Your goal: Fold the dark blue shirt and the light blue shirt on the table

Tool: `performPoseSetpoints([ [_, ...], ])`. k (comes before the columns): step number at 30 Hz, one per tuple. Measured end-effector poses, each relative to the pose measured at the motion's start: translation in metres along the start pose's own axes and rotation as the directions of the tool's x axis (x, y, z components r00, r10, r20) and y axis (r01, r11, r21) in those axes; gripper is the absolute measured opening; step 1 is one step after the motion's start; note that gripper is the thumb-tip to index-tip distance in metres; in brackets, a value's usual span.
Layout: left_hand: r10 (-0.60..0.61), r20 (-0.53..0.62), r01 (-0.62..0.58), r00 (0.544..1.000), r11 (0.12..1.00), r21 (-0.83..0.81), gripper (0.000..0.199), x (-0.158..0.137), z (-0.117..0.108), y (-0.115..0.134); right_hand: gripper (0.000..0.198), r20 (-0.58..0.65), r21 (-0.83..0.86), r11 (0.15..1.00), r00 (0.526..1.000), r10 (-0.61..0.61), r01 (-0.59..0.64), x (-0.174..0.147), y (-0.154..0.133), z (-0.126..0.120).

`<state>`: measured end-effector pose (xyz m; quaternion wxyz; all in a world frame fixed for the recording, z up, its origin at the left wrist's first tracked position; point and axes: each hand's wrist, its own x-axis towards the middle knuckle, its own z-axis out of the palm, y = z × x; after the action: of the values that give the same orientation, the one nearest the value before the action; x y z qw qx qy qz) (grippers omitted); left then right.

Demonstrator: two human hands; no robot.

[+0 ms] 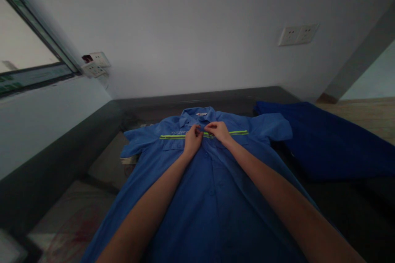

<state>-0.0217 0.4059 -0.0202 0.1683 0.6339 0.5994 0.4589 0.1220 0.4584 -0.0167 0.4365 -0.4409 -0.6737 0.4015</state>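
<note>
A blue short-sleeved work shirt (191, 197) lies spread out with its collar at the far end and a yellow-green stripe across the chest. Just below the collar, my left hand (193, 139) pinches the front edge of the shirt. Close beside it on the right, my right hand (218, 130) has its thumb and fingers pressed together on the same front opening. Any button between the fingertips is too small to make out. Further down, the front placket runs toward me between my forearms.
Darker blue cloth (333, 144) lies to the right of the shirt. Something pale and stacked (128, 160) shows under the left sleeve. Behind stands a white wall with power sockets (298, 35), and more sockets (96, 65) hang near the window at left.
</note>
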Motion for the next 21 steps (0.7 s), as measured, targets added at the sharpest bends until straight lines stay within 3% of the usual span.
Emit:
performPoseSetpoints([
  [7, 0.010, -0.012, -0.010, 1.000, 1.000, -0.001, 0.014, 0.003, 0.002, -0.005, 0.010, 0.028, -0.106, 0.984, 0.990, -0.141, 0.143, -0.005, -0.002, 0.000],
  [13, 0.044, 0.012, -0.045, 0.999, 0.997, 0.071, 0.014, 0.003, 0.000, -0.006, 0.013, 0.053, -0.301, 0.903, 0.950, -0.307, 0.308, -0.013, -0.004, -0.004],
  [17, 0.141, 0.086, -0.161, 0.986, 0.937, 0.310, 0.023, 0.000, -0.005, -0.005, 0.023, 0.053, -0.524, 0.813, 0.963, -0.265, 0.252, -0.021, -0.005, -0.004],
  [21, 0.093, 0.218, -0.191, 0.972, 0.852, 0.488, 0.033, -0.004, -0.011, -0.007, 0.029, 0.105, -0.694, 0.698, 0.984, -0.146, 0.178, -0.027, -0.007, -0.004],
])
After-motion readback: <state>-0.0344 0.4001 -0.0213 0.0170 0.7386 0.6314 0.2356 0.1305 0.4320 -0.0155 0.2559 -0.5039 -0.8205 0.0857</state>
